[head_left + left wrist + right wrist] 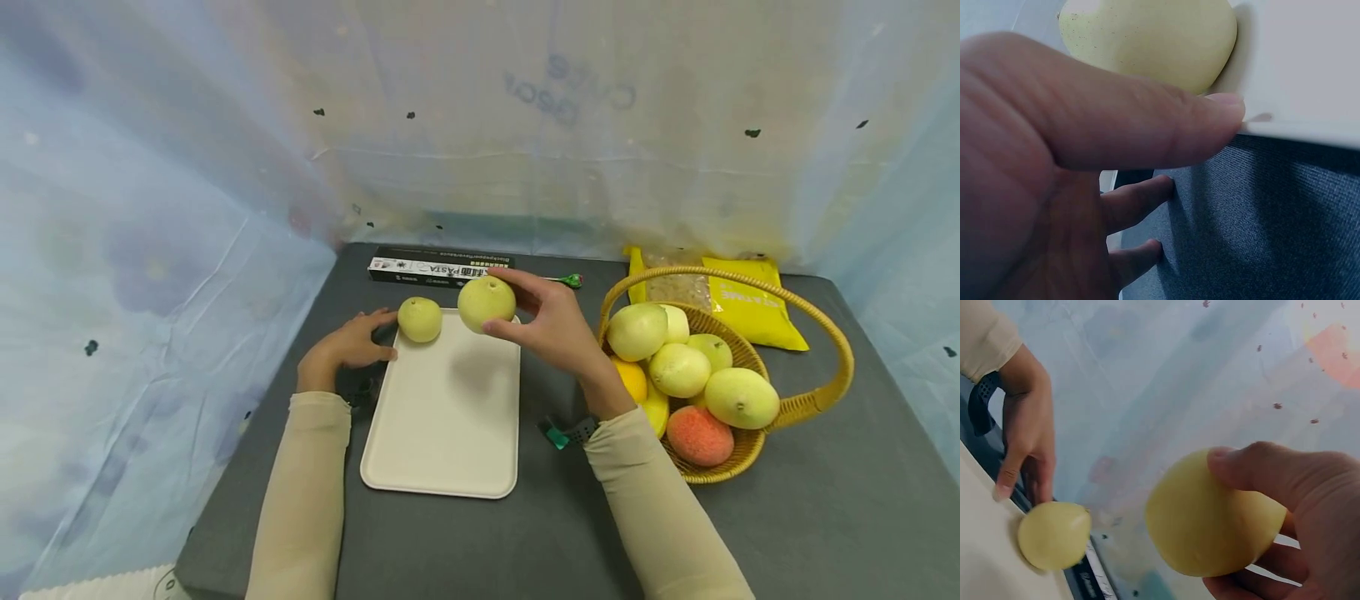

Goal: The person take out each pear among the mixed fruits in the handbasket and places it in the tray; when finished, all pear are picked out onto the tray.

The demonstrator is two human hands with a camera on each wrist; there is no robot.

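Observation:
In the head view my right hand (555, 325) grips a round yellow-green pear (484, 305) between thumb and fingers, raised over the far right part of a white tray (450, 433). A second pear (420, 320) rests in the tray's far left corner. Beside that corner is my left hand (352, 343), its fingers loosely extended. The left wrist view has its thumb (1172, 125) on the tray rim, and two fingertips reach down to the dark tabletop. Seen from the right wrist, the held pear (1210, 519) is clear of the tray, with the fingers partly hidden behind it.
A wicker basket (817, 404) on the right holds several pale green and yellow fruits and a red one, under a tall handle. Behind it lies a yellow bag (750, 308). A pasta box (435, 271) and a green-tipped stick (572, 281) lie beyond the tray.

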